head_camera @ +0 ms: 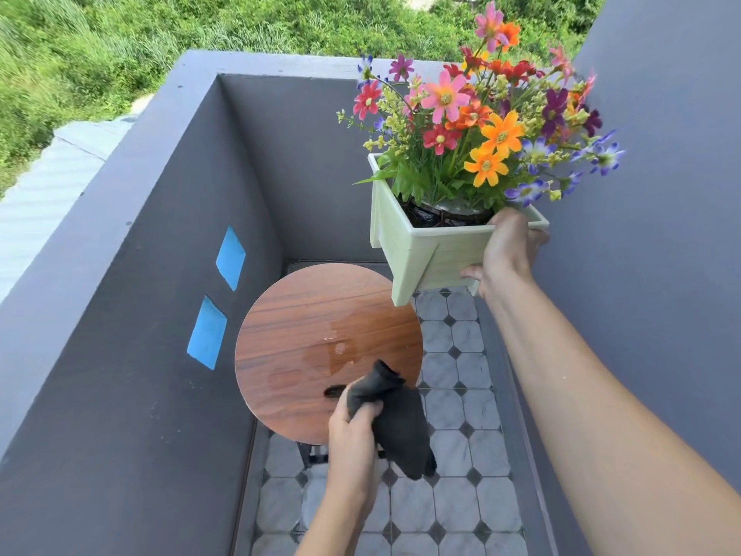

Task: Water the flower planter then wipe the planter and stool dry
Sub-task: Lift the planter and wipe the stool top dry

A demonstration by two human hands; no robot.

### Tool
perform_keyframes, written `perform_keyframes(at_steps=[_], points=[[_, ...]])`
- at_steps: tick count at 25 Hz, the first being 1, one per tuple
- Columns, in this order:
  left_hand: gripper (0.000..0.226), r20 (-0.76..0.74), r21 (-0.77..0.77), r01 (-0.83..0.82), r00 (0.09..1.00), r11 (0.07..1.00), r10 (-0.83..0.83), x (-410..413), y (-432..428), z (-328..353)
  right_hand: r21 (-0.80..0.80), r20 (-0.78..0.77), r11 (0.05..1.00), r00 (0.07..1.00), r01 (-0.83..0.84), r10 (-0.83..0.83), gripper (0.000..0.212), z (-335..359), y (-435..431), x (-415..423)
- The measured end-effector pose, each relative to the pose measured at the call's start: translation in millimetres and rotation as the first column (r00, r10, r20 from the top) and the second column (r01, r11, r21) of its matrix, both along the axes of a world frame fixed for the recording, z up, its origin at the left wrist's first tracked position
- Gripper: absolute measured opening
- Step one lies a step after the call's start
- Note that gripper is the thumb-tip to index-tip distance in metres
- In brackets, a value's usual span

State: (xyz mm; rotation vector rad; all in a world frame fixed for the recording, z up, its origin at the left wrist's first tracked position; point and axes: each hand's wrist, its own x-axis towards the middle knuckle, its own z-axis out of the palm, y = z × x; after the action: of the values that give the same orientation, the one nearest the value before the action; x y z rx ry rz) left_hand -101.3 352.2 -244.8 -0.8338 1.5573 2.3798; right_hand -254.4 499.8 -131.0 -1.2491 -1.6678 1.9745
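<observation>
Planter (417, 250), pale green and square, is held in the air by your right hand (505, 254), which grasps its near right corner with the fingers curled round the rim and the thumb against the lower side. The planter is tilted, clear of the stool (304, 335), and from this view its lower corner overlaps the stool's far right edge. A dark liner shows inside the rim. Flowers (481, 114) in pink, orange, red, purple and blue rise from it and spread toward the grey wall (661, 194) on your right.

Your left hand (353, 431) is clenched round a dark grey cloth (401, 427) at the stool's near right edge. One bunched end of the cloth stands up over the seat; the longer end hangs past the edge above the floor. You cannot tell whether the cloth touches the seat.

The stool has a round wood-grain seat on a dark frame. A water puddle (341, 351) lies on the seat, from its middle toward the near right, just beyond the cloth.

Under the stool is a tiled floor (461, 395) of pale octagons with small dark squares. A grey parapet (120, 274) encloses the left and far sides and bears two blue patches (230, 256) on its inner face. Green vegetation (160, 26) lies beyond it.
</observation>
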Motion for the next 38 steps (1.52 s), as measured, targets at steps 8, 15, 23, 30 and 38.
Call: perform_keyframes(at_steps=[8,15,23,30,38], points=[[0.020,0.124,-0.072,0.000,0.992,0.997,0.009,-50.1,-39.6,-32.2,0.008,-0.017,1.000,1.000,0.014,-0.014,0.025,-3.0,11.7,2.3],[0.052,0.262,-0.596,0.461,0.886,0.657,-0.383,-62.8,-93.3,-32.6,0.014,-0.013,1.000,1.000,0.013,-0.013,0.026,-3.0,17.3,-0.6],[0.082,0.324,-0.922,0.358,0.505,-0.147,-0.800,-61.0,-74.8,-34.8,0.011,-0.003,1.000,1.000,-0.003,0.003,0.025,-6.6,15.5,-2.3],[0.048,0.258,-0.966,0.082,0.373,-0.245,-0.891,-55.9,-75.9,-45.6,0.010,0.007,1.000,1.000,-0.001,0.000,0.025,-11.2,8.6,-3.5],[0.067,0.258,-0.934,0.295,0.169,-0.201,-0.951,-9.9,-146.9,-56.4,0.001,-0.014,1.000,1.000,-0.020,0.020,0.024,-7.4,3.3,-7.1]])
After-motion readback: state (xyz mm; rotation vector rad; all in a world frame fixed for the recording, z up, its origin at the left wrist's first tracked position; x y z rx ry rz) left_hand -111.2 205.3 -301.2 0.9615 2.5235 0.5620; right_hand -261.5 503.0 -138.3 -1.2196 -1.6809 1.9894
